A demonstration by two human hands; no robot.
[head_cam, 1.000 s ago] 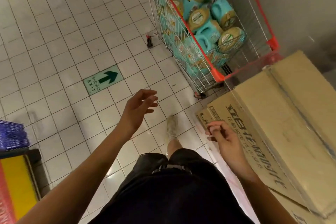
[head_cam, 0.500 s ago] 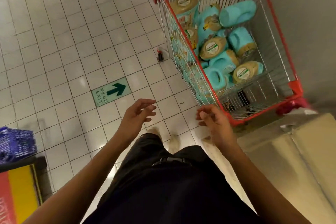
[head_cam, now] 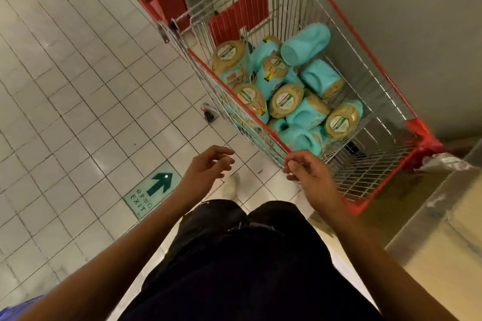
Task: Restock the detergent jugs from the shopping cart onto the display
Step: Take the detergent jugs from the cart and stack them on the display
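A wire shopping cart (head_cam: 375, 91) with red trim stands ahead and to the right, holding several turquoise detergent jugs (head_cam: 305, 109) with tan caps, piled on their sides. My left hand (head_cam: 208, 167) hovers over the tiled floor, fingers loosely curled, holding nothing. My right hand (head_cam: 305, 171) is just in front of the cart's near left rim, fingers loosely bent, also empty. Neither hand touches a jug.
A green EXIT arrow sticker (head_cam: 152, 189) is on the white tiled floor (head_cam: 78, 86). A cardboard box (head_cam: 443, 229) sits at the right edge beside the cart. A grey wall (head_cam: 417, 21) runs behind the cart. My shoe (head_cam: 230, 185) shows between my hands.
I have stepped toward the cart, which now fills more of the view. My right hand left the cardboard box and came up to the cart's near edge. The left hand stayed ahead of me.
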